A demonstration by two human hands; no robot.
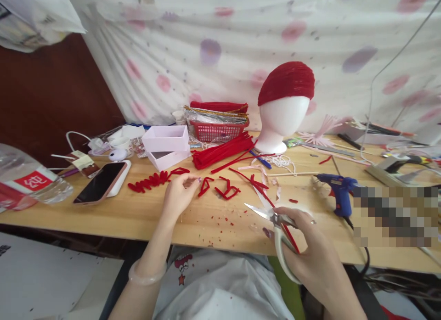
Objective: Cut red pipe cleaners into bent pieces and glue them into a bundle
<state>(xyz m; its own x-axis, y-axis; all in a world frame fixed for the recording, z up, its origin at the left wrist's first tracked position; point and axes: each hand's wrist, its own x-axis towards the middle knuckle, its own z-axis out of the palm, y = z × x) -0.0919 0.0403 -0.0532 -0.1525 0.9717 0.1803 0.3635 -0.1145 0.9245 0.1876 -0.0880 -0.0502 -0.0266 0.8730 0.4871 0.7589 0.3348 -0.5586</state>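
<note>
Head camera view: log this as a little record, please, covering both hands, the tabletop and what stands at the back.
Left hand: fingertips together beside a bent piece of red fuzzy stem; any grip unclear
Right hand: holding white-handled metal scissors, blades pointing left
Tabletop: pale wooden table with small red scraps
Right side: blue glue gun
Left side: black-screened phone
Back: white mannequin head in a red cap; red plastic basket

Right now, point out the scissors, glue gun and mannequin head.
Scissors (275,220): head view, near the pivot between blades and handles.
Glue gun (340,190): head view, on the blue body.
Mannequin head (284,114): head view, on its white surface.
</note>
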